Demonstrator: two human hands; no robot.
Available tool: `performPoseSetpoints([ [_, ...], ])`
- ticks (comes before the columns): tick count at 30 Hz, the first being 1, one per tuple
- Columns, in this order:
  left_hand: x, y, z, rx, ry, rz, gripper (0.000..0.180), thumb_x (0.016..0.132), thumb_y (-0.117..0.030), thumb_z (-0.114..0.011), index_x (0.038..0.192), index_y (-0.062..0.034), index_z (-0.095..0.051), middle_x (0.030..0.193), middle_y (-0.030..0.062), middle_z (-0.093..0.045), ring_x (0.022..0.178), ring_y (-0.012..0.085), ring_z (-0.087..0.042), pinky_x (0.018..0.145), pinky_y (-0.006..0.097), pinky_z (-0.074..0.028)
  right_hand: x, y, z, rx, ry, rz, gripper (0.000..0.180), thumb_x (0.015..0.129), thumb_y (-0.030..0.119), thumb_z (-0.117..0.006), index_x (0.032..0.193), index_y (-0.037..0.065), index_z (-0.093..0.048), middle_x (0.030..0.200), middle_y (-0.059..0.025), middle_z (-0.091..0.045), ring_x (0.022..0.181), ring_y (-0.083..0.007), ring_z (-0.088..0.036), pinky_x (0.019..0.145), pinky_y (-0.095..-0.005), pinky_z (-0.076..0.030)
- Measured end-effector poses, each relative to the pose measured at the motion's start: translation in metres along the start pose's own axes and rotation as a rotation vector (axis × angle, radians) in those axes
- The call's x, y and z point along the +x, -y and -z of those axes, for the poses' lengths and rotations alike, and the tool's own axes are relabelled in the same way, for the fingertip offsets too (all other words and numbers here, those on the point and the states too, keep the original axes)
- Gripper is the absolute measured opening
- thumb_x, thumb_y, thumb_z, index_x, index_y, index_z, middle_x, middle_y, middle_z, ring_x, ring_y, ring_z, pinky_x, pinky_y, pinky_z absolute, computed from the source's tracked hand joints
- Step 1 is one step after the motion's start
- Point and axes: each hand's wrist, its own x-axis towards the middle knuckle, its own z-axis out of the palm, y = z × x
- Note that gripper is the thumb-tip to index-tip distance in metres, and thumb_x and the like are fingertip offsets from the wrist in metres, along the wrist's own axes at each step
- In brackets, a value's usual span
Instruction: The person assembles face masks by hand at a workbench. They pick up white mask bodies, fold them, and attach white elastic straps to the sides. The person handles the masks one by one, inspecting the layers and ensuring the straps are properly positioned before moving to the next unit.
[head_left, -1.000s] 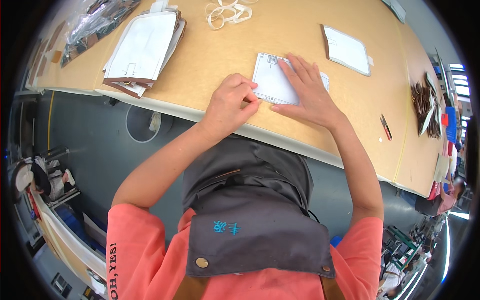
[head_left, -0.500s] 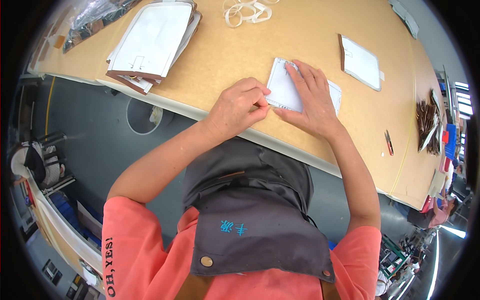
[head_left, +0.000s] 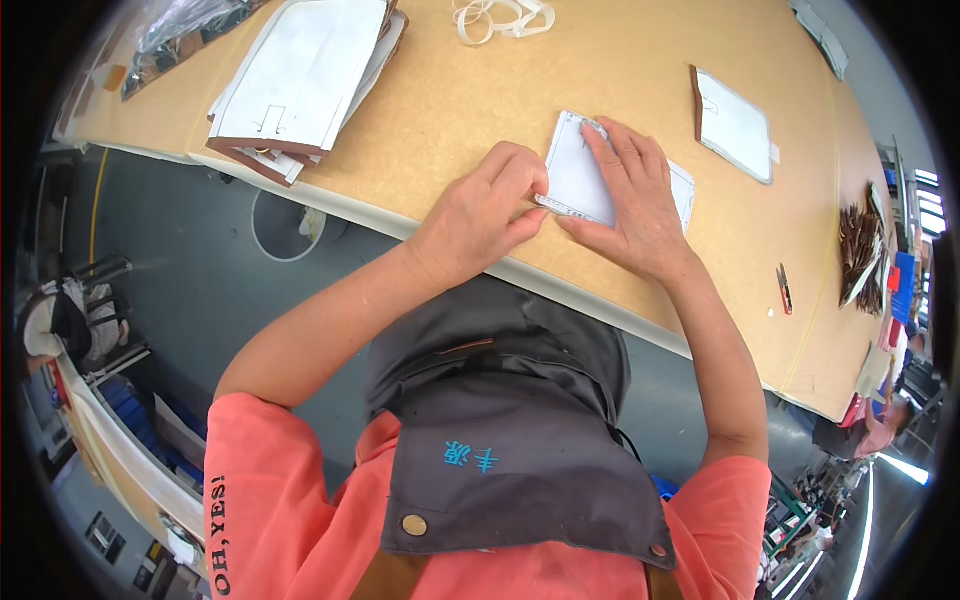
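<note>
A white panel (head_left: 573,178) with markings along its edges lies on the table close to the front edge. My right hand (head_left: 640,205) presses flat over it, fingers stretched out and thumb toward the near edge. At the panel's near left corner, my left hand (head_left: 485,212) is curled, with the corner between its bent index finger and thumb. Whether anything small is in that pinch cannot be made out. Part of the panel is hidden under my right hand.
Left, a stack of white panels with brown edges (head_left: 300,75) reaches the table's edge. Cream tape loops (head_left: 500,18) lie beyond. To the right are another brown-edged panel (head_left: 735,125), small red-handled snips (head_left: 785,290) and a brown bundle (head_left: 862,245). A bin (head_left: 285,225) stands below.
My left hand's index finger and thumb have parted slightly at the panel's corner. My right hand stays flat on the panel. The whole view has shifted a little.
</note>
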Motion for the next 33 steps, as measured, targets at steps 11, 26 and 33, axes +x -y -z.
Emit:
performPoseSetpoints([
  [11, 0.005, 0.003, 0.005, 0.003, 0.058, -0.012, 0.033, 0.08, -0.001, -0.073, 0.102, -0.0079, -0.05, 0.101, 0.0097, -0.054, 0.079, 0.0274, -0.066, 0.063, 0.037, -0.055, 0.0, 0.001, 0.0, -0.03, -0.003, 0.019, 0.093, 0.075, 0.05, -0.073, 0.149, 0.004, -0.04, 0.15, -0.0199, -0.038, 0.141, -0.0365, -0.032, 0.118, -0.0575, -0.021],
  [26, 0.026, 0.005, 0.022, 0.096, 0.184, -0.127, 0.082, 0.07, -0.024, -0.088, 0.139, -0.0093, -0.046, 0.14, 0.0162, -0.048, 0.13, 0.0359, -0.047, 0.105, 0.043, -0.044, -0.002, -0.003, -0.001, 0.01, -0.062, 0.047, 0.103, 0.075, 0.049, -0.074, 0.154, 0.003, -0.026, 0.148, -0.0202, -0.039, 0.136, -0.0399, -0.035, 0.117, -0.0594, -0.024],
  [33, 0.073, 0.027, 0.02, 0.216, 0.493, -0.124, 0.12, 0.06, -0.05, -0.089, 0.155, -0.0069, -0.029, 0.151, 0.0166, -0.042, 0.14, 0.0356, -0.036, 0.115, 0.047, -0.028, -0.003, -0.002, -0.001, 0.06, -0.064, 0.034, 0.107, 0.077, 0.051, -0.072, 0.157, 0.005, -0.018, 0.148, -0.0193, -0.039, 0.138, -0.038, -0.033, 0.119, -0.0576, -0.021],
])
